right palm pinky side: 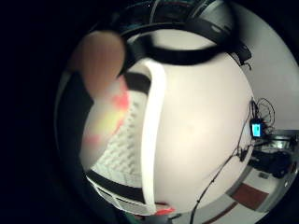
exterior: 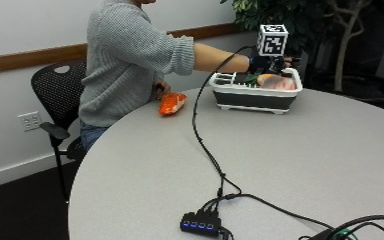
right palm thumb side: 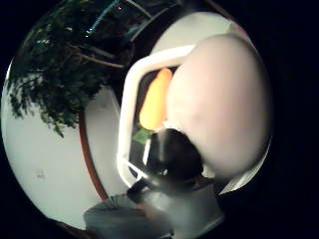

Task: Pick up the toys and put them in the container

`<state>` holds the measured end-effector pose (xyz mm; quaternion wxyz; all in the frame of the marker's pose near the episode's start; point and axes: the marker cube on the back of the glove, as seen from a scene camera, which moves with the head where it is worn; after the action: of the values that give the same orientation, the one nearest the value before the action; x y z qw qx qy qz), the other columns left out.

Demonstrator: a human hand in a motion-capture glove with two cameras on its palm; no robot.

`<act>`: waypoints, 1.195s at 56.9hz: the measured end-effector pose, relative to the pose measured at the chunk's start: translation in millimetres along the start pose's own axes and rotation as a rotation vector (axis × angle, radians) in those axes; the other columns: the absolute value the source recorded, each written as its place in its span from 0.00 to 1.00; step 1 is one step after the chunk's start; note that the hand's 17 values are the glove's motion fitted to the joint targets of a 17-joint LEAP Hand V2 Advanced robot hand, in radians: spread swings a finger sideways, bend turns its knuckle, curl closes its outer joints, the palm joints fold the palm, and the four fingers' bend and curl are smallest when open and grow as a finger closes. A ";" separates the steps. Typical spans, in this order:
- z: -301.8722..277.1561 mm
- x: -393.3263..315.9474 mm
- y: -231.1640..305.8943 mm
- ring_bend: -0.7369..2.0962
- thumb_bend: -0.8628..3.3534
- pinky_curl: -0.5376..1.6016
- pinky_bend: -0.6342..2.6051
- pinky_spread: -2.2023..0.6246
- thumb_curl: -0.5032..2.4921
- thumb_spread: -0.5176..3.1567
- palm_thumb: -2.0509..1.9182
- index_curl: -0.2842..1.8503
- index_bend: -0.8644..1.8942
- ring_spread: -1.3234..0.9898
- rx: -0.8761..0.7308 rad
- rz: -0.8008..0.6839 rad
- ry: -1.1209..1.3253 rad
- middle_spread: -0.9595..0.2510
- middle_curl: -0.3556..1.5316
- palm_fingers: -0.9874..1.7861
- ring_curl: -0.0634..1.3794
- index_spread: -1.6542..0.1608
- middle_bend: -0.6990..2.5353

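Container: white rim, dark base, on round table, far side. Holds orange toy and pinkish toy. 1 orange-red toy on table beside container, near seated person. Gloved right hand above container; finger position: cannot tell.

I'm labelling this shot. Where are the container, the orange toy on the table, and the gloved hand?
container [exterior: 258, 99], outside view, dark side wall.
orange toy [exterior: 173, 104], outside view, its middle.
gloved hand [exterior: 266, 64], outside view, back of the hand over the container.
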<state>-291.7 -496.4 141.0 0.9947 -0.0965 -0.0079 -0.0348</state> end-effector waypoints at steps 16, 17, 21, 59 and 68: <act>-15.9 -7.4 71.4 0.30 0.20 0.42 0.48 0.79 0.33 0.48 0.51 0.38 0.35 0.53 0.050 -0.120 -0.036 0.69 0.38 0.23 0.32 0.72 0.25; -18.4 -6.6 78.4 0.31 0.20 0.42 0.47 0.79 0.33 0.48 0.51 0.38 0.35 0.53 0.057 -0.126 -0.036 0.69 0.38 0.23 0.32 0.72 0.25; -26.9 -0.6 110.6 0.31 0.20 0.41 0.46 0.80 0.32 0.49 0.51 0.36 0.35 0.54 0.068 -0.161 -0.012 0.69 0.37 0.24 0.30 0.72 0.25; 97.8 31.1 402.8 0.32 0.20 0.40 0.42 0.81 0.28 0.49 0.52 0.30 0.37 0.56 -0.208 -0.246 0.074 0.69 0.31 0.29 0.23 0.71 0.25; 158.8 26.2 417.5 0.34 0.20 0.41 0.45 0.81 0.28 0.50 0.52 0.29 0.35 0.55 -0.180 -0.266 0.164 0.69 0.30 0.31 0.24 0.71 0.25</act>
<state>-237.5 -58.9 217.5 0.9660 -0.1801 0.0638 -0.1743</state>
